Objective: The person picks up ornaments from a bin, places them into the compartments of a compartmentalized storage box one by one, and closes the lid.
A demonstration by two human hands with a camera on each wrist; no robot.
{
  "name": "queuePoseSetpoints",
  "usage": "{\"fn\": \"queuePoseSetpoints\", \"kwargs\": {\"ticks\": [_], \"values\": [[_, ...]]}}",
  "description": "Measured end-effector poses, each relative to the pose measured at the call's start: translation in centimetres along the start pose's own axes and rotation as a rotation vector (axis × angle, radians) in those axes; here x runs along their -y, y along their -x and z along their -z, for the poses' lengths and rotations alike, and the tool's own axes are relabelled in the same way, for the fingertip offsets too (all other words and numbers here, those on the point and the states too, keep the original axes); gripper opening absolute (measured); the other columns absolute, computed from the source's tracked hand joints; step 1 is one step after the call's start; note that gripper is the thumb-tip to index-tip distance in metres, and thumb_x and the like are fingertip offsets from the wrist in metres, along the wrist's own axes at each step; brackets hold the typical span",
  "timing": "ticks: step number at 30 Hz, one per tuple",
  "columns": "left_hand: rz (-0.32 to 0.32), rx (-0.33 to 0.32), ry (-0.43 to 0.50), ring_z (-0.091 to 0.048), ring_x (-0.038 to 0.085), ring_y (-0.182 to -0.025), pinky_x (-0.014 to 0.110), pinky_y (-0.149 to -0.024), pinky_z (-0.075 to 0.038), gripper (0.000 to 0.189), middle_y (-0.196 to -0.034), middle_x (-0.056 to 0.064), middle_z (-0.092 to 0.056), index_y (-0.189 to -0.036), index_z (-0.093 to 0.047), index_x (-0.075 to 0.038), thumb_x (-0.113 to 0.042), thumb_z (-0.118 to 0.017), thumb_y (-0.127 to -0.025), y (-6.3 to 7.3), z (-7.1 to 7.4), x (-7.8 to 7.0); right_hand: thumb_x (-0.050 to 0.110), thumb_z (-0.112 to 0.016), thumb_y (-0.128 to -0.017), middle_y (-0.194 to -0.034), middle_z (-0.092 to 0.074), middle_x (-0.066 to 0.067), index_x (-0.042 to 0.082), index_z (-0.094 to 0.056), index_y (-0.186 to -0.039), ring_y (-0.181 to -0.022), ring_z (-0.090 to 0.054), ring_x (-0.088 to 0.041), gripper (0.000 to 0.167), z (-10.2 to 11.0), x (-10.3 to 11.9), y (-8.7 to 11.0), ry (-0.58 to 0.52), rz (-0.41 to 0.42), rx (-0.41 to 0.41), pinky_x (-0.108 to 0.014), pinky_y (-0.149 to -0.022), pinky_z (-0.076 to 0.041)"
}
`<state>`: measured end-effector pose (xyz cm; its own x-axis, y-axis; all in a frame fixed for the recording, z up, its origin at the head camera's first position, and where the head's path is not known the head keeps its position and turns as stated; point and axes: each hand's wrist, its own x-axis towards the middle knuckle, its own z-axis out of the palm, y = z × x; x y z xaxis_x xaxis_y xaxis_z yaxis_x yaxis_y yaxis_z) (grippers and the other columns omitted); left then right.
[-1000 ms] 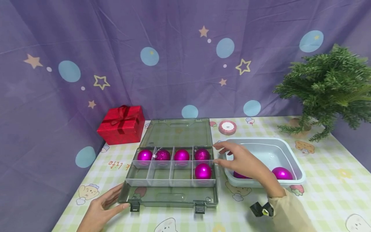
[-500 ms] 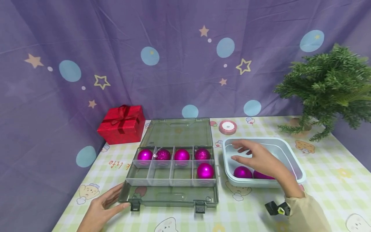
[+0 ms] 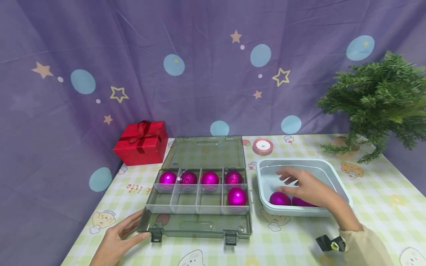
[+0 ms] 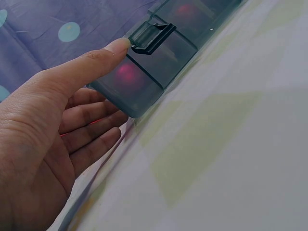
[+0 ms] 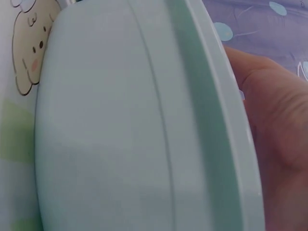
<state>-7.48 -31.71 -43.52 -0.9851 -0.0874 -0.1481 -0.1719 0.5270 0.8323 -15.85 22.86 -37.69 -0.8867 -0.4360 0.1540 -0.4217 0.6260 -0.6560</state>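
One word, "life", is printed in orange on the checked tablecloth (image 3: 139,189), near the left side of the compartment case (image 3: 196,229); it is seen upside down from the head view. A small label on the case lid cannot be read.

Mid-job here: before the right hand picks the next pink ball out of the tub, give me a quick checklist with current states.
1. Right hand inside the pale tub, above the balls: ok.
2. Right hand free of load, fingers spread: ok.
3. A ball in reach: pink ball lies by the tub's near wall, a second partly hidden under the hand: ok.
4. Free slot: three front compartments of the organizer box are empty: ok.
5. Box steadied: left hand touches its front left corner, thumb at the latch: ok.
6. Fingers touching a ball: cannot tell.
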Motion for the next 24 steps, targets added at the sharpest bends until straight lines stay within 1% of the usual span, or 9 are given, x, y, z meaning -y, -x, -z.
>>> {"fn": "queuePoseSetpoints", "kwargs": {"ticks": [2,4,6,10,12,15,17,19,24], "values": [[-0.006,-0.002,0.001,-0.060,0.001,-0.119,0.014,-0.098,-0.049,0.080,-0.144,0.014,-0.060,-0.150,-0.055,-0.008,-0.036,-0.089,-0.084,-0.01,0.00,0.02,0.027,-0.077,-0.096,-0.114,-0.071,-0.012,-0.002,-0.065,-0.130,-0.103,-0.068,-0.029,0.047,0.01,-0.14,0.14,0.002,-0.010,0.012,-0.048,-0.088,-0.060],[-0.004,-0.003,0.000,-0.058,-0.004,-0.116,0.014,-0.098,-0.049,0.080,-0.144,0.014,-0.060,-0.150,-0.055,-0.008,-0.036,-0.089,-0.083,-0.01,0.00,0.02,0.028,-0.077,-0.096,-0.113,-0.071,-0.011,-0.002,-0.065,-0.130,-0.103,-0.068,-0.028,0.047,0.08,-0.24,0.29,-0.002,-0.020,0.025,-0.047,-0.088,-0.060],[0.000,0.000,-0.003,-0.061,0.002,-0.120,0.014,-0.098,-0.049,0.080,-0.144,0.014,-0.060,-0.151,-0.055,-0.009,-0.036,-0.089,-0.084,-0.02,-0.01,-0.02,0.030,-0.077,-0.096,-0.112,-0.071,-0.009,-0.002,-0.065,-0.129,-0.102,-0.068,-0.027,0.047,0.16,-0.28,0.44,-0.007,-0.036,0.038,-0.046,-0.088,-0.060],[0.008,0.006,-0.017,-0.060,0.024,-0.129,0.014,-0.098,-0.049,0.081,-0.144,0.014,-0.060,-0.151,-0.054,-0.009,-0.038,-0.088,-0.084,-0.02,-0.02,-0.15,0.030,-0.077,-0.096,-0.110,-0.071,-0.007,-0.002,-0.065,-0.128,-0.100,-0.068,-0.024,0.047,0.24,-0.32,0.67,-0.023,-0.058,0.069,-0.043,-0.087,-0.060],[0.007,0.005,-0.022,-0.059,0.025,-0.130,0.015,-0.098,-0.049,0.081,-0.144,0.014,-0.060,-0.151,-0.055,-0.010,-0.038,-0.088,-0.084,0.00,0.00,-0.21,0.029,-0.078,-0.095,-0.110,-0.071,-0.007,-0.002,-0.065,-0.128,-0.100,-0.068,-0.025,0.047,0.25,-0.37,0.74,-0.027,-0.058,0.086,-0.043,-0.086,-0.060],[0.005,0.001,-0.023,-0.061,0.012,-0.124,0.014,-0.098,-0.049,0.080,-0.143,0.014,-0.061,-0.151,-0.055,-0.010,-0.038,-0.088,-0.084,0.02,0.01,-0.24,0.028,-0.079,-0.094,-0.108,-0.071,-0.005,-0.002,-0.065,-0.129,-0.100,-0.068,-0.025,0.048,0.26,-0.42,0.78,-0.029,-0.064,0.119,-0.044,-0.086,-0.060],[0.002,0.000,-0.019,-0.060,0.001,-0.119,0.014,-0.098,-0.049,0.080,-0.143,0.014,-0.061,-0.151,-0.055,-0.010,-0.038,-0.089,-0.084,0.03,0.00,-0.22,0.029,-0.079,-0.094,-0.108,-0.071,-0.004,-0.001,-0.065,-0.129,-0.100,-0.068,-0.025,0.049,0.27,-0.49,0.75,-0.030,-0.067,0.142,-0.043,-0.085,-0.059],[-0.001,0.000,-0.012,-0.057,-0.007,-0.115,0.014,-0.098,-0.049,0.080,-0.143,0.014,-0.061,-0.150,-0.055,-0.009,-0.037,-0.089,-0.083,0.04,0.00,-0.18,0.030,-0.079,-0.094,-0.107,-0.071,-0.002,-0.001,-0.065,-0.131,-0.100,-0.068,-0.024,0.050,0.30,-0.52,0.72,-0.033,-0.078,0.169,-0.042,-0.085,-0.059],[0.002,0.000,-0.004,-0.056,-0.008,-0.114,0.013,-0.098,-0.048,0.080,-0.143,0.014,-0.061,-0.151,-0.055,-0.009,-0.036,-0.089,-0.083,0.08,-0.02,-0.11,0.026,-0.077,-0.094,-0.110,-0.073,-0.003,-0.002,-0.064,-0.135,-0.104,-0.068,-0.025,0.051,0.34,-0.78,0.58,-0.074,-0.069,0.252,-0.038,-0.087,-0.058]]}}
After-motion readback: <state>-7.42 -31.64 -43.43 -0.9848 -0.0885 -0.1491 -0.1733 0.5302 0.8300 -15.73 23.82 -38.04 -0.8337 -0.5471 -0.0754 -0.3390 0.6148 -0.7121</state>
